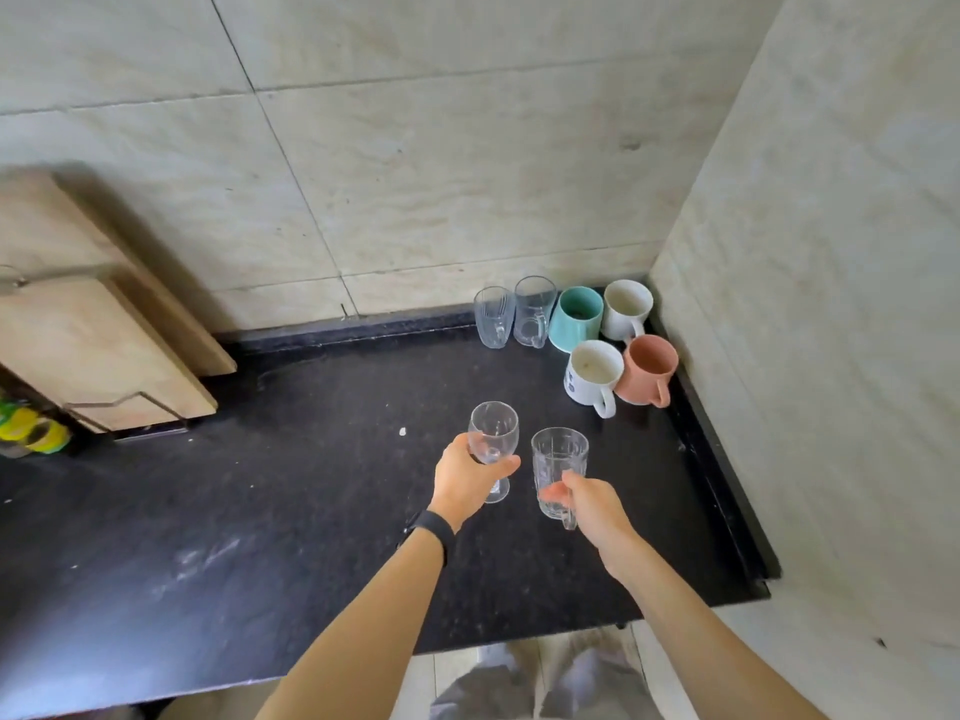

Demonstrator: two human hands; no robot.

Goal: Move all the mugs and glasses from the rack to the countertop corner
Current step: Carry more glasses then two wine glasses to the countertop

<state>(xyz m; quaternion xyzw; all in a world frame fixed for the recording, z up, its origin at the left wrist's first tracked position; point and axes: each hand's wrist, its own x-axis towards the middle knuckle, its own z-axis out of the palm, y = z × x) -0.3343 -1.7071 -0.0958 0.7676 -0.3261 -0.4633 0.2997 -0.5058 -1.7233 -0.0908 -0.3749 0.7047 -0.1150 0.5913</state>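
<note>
My left hand (464,480) grips a clear stemmed wine glass (493,433) by its bowl, upright over the black countertop (260,485). My right hand (597,504) holds a clear glass mug (558,459) by its handle, just right of the wine glass. In the far right corner stand two clear glass mugs (493,317) (534,311), a teal mug (576,319), a white mug (626,309), a white printed mug (592,376) and a salmon mug (649,368). The rack is out of view.
Wooden cutting boards (93,314) lean against the tiled wall at the left, with yellow-green items (31,431) below them. A tiled side wall (831,304) bounds the counter on the right. The counter's front edge runs near my legs.
</note>
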